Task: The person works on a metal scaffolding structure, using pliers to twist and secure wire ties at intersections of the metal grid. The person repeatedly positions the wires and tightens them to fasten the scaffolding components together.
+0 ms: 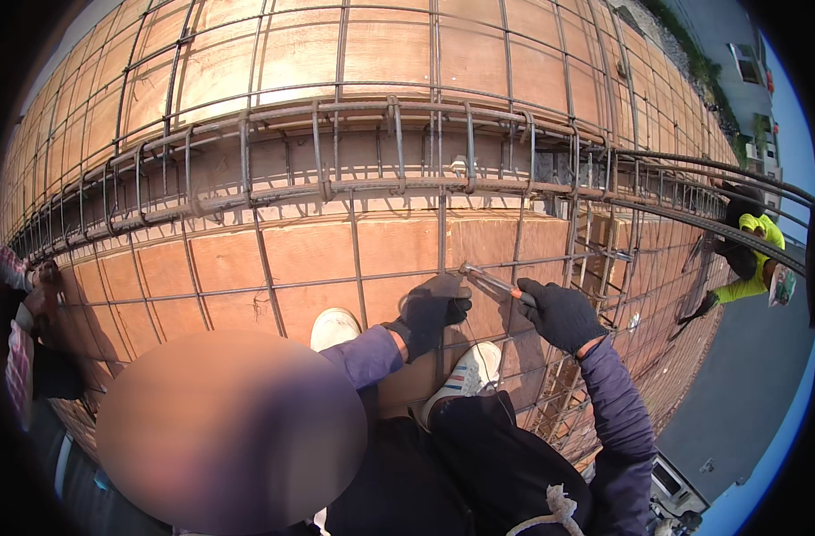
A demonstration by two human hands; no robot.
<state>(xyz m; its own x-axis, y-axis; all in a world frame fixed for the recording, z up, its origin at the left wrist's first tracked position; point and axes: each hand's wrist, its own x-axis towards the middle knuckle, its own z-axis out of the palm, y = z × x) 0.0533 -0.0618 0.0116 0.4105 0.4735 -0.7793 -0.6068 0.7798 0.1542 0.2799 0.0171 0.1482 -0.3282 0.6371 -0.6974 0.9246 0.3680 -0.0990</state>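
Note:
My right hand (pixel 559 314), in a dark glove, is closed round the handle of a slim metal hand tool with an orange grip (pixel 492 280). The tool points left, its tip next to a crossing of the rebar mesh (pixel 354 241). My left hand (pixel 432 313), also gloved, is just left of the tip, low over the same bars, with its fingers curled. What they hold, if anything, is hidden. A thin dark wire (pixel 472 332) seems to hang below the tip. Plywood panels (pixel 398 246) lie under the mesh.
A long beam cage of bars and stirrups (pixel 318 147) crosses ahead of my hands. My white shoes (pixel 336 329) stand on the mesh. A person in bright yellow (pixel 760 232) works at the far right; another person's hands (pixel 41 290) are at the left edge. A blurred oval covers the lower left.

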